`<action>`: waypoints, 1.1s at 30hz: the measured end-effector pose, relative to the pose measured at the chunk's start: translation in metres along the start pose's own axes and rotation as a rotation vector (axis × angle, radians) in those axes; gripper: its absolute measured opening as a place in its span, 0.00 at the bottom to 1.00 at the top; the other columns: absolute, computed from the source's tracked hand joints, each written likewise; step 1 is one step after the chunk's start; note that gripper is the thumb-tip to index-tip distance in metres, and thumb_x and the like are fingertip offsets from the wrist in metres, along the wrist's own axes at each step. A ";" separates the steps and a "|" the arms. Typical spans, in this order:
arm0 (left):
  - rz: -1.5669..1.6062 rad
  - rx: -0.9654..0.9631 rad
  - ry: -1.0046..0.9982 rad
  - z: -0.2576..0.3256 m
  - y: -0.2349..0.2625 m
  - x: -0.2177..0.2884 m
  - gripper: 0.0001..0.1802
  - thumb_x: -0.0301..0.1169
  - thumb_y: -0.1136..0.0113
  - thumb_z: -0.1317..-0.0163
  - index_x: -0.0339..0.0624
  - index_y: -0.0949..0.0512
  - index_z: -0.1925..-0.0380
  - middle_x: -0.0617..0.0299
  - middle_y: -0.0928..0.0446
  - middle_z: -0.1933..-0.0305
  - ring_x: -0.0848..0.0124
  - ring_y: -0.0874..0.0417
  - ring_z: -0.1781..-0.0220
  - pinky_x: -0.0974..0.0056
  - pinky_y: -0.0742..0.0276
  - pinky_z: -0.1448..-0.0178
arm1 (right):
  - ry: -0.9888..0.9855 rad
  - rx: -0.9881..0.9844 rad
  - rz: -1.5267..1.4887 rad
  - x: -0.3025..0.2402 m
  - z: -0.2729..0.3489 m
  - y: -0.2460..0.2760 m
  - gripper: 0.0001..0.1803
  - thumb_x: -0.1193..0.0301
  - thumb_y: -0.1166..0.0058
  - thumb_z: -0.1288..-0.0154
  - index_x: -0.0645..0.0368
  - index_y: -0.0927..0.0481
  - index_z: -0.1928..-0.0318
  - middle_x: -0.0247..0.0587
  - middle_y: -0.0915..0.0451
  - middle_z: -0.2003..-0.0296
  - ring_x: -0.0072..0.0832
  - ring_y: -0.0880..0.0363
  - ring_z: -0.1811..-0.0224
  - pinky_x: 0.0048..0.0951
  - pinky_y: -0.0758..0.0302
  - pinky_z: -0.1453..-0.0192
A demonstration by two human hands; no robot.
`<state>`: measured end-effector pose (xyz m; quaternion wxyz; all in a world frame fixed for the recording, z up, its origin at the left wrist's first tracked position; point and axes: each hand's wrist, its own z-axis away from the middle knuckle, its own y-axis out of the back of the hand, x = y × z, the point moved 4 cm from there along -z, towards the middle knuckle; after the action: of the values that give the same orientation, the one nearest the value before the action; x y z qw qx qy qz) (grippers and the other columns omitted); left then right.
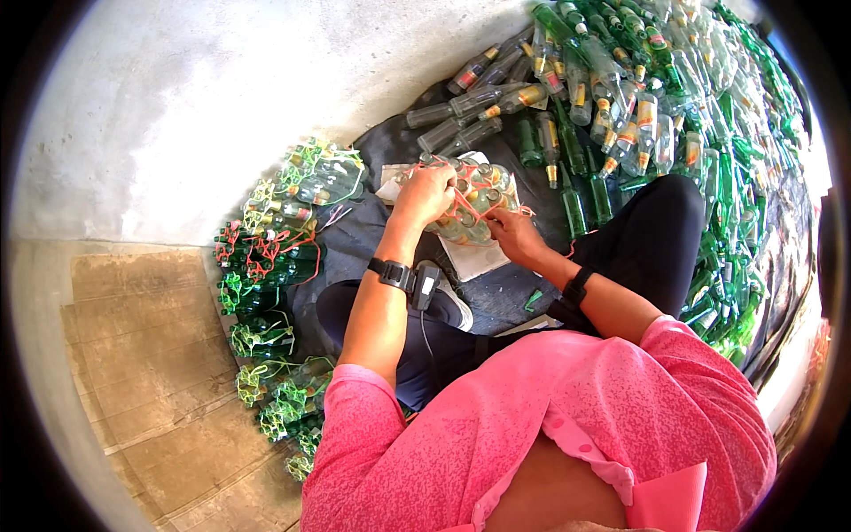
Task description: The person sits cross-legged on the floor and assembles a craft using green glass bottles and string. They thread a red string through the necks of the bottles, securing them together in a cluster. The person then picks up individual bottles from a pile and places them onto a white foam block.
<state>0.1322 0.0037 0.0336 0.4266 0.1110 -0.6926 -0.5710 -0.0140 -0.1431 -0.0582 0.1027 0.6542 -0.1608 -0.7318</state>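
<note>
In front of me a bundle of colourless glass bottles (479,232) stands packed together, necks up, on pale cardboard (474,260). A flat red-orange strap (464,202) runs across and between the necks. At the bundle's left side, my left hand (427,197) is closed on the strap over the bottle tops. Lower right, my right hand (519,238) pinches another stretch of the same strap between thumb and fingers. The left fingertips are partly hidden by the back of the hand.
Tied bundles of bottles (282,253) with red, green and yellow straps line the left. Loose bottles (620,97) are heaped at the far right, several lying near the bundle. Black sheeting (355,235) covers the ground; flattened cardboard (151,328) lies left, below a pale wall (222,97).
</note>
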 end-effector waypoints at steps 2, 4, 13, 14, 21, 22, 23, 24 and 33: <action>0.077 -0.053 0.051 0.000 0.004 -0.002 0.04 0.25 0.36 0.40 0.38 0.19 0.65 0.49 0.15 0.66 0.55 0.11 0.63 0.53 0.18 0.56 | -0.077 0.011 0.003 0.003 -0.001 0.000 0.14 0.65 0.47 0.24 0.60 0.15 0.50 0.56 0.14 0.65 0.53 0.13 0.60 0.49 0.21 0.55; 0.107 -0.076 0.044 0.002 0.010 -0.003 0.02 0.25 0.37 0.39 0.38 0.19 0.67 0.53 0.15 0.70 0.62 0.12 0.65 0.57 0.18 0.60 | -0.125 -0.014 -0.007 0.004 -0.001 0.000 0.14 0.64 0.47 0.24 0.61 0.15 0.54 0.58 0.14 0.64 0.56 0.14 0.59 0.51 0.21 0.54; 0.631 -0.257 0.228 0.005 0.002 -0.005 0.03 0.25 0.38 0.33 0.38 0.23 0.63 0.64 0.17 0.70 0.75 0.16 0.74 0.66 0.23 0.71 | -0.074 -0.001 0.053 0.004 -0.002 -0.003 0.15 0.63 0.48 0.23 0.62 0.16 0.52 0.61 0.14 0.60 0.60 0.15 0.55 0.53 0.21 0.51; 0.637 -0.261 0.244 0.005 0.000 -0.007 0.03 0.25 0.39 0.32 0.38 0.23 0.62 0.64 0.18 0.70 0.76 0.17 0.75 0.66 0.23 0.71 | -0.090 -0.010 0.025 0.005 -0.002 -0.004 0.15 0.63 0.48 0.22 0.62 0.16 0.51 0.62 0.14 0.59 0.61 0.15 0.54 0.53 0.21 0.50; -0.002 0.008 -0.037 0.005 0.003 -0.007 0.06 0.31 0.36 0.32 0.42 0.20 0.59 0.55 0.14 0.63 0.54 0.12 0.60 0.52 0.18 0.55 | 0.033 0.030 0.049 0.001 -0.001 -0.004 0.14 0.66 0.50 0.20 0.62 0.17 0.49 0.46 0.17 0.71 0.35 0.17 0.68 0.39 0.23 0.60; -0.039 0.039 -0.056 0.006 0.001 -0.006 0.07 0.32 0.35 0.32 0.42 0.19 0.58 0.54 0.14 0.62 0.52 0.13 0.56 0.50 0.18 0.52 | 0.044 0.032 0.041 0.001 -0.001 -0.004 0.13 0.67 0.50 0.20 0.62 0.17 0.48 0.46 0.18 0.71 0.35 0.17 0.69 0.39 0.23 0.61; -0.074 0.076 -0.082 0.006 0.000 -0.004 0.07 0.33 0.35 0.32 0.43 0.18 0.58 0.54 0.14 0.60 0.49 0.14 0.53 0.48 0.18 0.50 | 0.056 0.033 0.032 0.001 -0.001 -0.004 0.13 0.67 0.50 0.21 0.62 0.17 0.48 0.46 0.18 0.71 0.35 0.18 0.69 0.39 0.23 0.61; -0.119 0.103 -0.102 0.005 -0.001 -0.003 0.07 0.33 0.35 0.32 0.44 0.18 0.58 0.54 0.14 0.59 0.50 0.14 0.53 0.48 0.18 0.50 | 0.060 0.032 0.037 0.000 -0.001 -0.004 0.13 0.67 0.50 0.21 0.62 0.17 0.48 0.46 0.18 0.71 0.35 0.18 0.69 0.39 0.23 0.61; -0.207 0.294 -0.145 0.002 0.000 0.006 0.08 0.36 0.31 0.35 0.47 0.17 0.63 0.57 0.18 0.61 0.53 0.13 0.56 0.50 0.17 0.54 | 0.049 -0.006 0.081 -0.001 -0.002 -0.002 0.14 0.66 0.49 0.22 0.53 0.17 0.44 0.62 0.15 0.60 0.61 0.15 0.54 0.54 0.21 0.52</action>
<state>0.1274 0.0011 0.0368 0.2938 0.2014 -0.7824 -0.5109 -0.0117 -0.1412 -0.0580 0.1382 0.6647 -0.1822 -0.7112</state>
